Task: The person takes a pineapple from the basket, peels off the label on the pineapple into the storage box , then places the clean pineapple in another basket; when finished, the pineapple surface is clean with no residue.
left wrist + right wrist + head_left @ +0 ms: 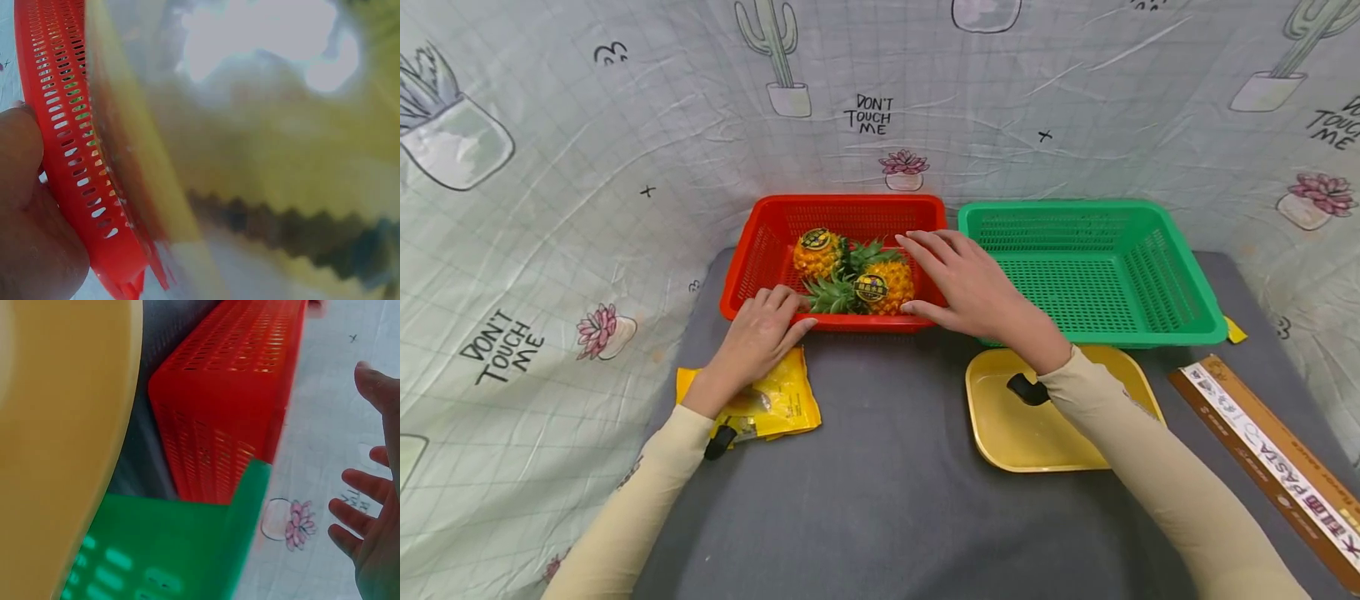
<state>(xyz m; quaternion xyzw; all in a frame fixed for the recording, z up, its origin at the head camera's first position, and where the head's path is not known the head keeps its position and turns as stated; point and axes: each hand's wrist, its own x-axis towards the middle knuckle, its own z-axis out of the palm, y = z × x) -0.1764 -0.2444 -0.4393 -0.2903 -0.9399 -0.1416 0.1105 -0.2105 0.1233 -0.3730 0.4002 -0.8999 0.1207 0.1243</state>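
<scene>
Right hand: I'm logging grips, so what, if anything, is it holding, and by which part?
Nothing: the right hand is empty, its fingers spread above the red basket.

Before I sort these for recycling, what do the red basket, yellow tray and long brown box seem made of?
Red basket: probably moulded plastic, lightly glossy, by its even colour and slotted walls. Yellow tray: smooth with a soft sheen, likely plastic, though enamelled metal is possible. Long brown box: likely cardboard with a printed finish, given its straight edges and lettering.
</scene>
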